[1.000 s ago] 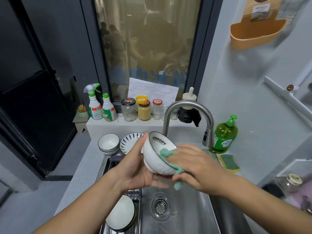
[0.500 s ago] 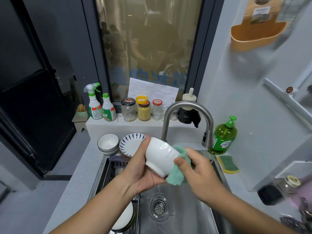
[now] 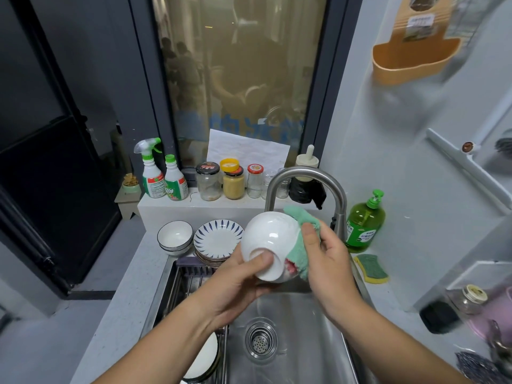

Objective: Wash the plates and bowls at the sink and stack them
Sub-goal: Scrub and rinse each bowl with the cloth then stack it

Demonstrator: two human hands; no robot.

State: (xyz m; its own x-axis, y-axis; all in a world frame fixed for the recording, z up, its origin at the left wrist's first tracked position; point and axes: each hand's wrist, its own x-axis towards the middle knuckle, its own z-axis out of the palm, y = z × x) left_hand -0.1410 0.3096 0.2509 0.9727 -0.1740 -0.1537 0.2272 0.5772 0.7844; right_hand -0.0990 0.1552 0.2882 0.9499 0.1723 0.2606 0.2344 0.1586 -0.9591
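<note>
Dim, cool indoor light w/ warm murky reflections in window (image 3: 238, 87) well above fingers (image 3: 310, 236). Small glare on bowl (image 3: 270, 239) beside them. Fisheye bend at edges; right side motion-blurred, soft.

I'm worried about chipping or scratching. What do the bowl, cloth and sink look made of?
Bowl: likely glazed ceramic, glossy white with sharp highlights. Cloth: soft green textile, probably microfibre, fuzzy and crumpled. Sink: looks like brushed stainless steel, grey with dull streaked reflections.

Three bowls (image 3: 270, 246) — two hands (image 3: 235, 284).
</note>
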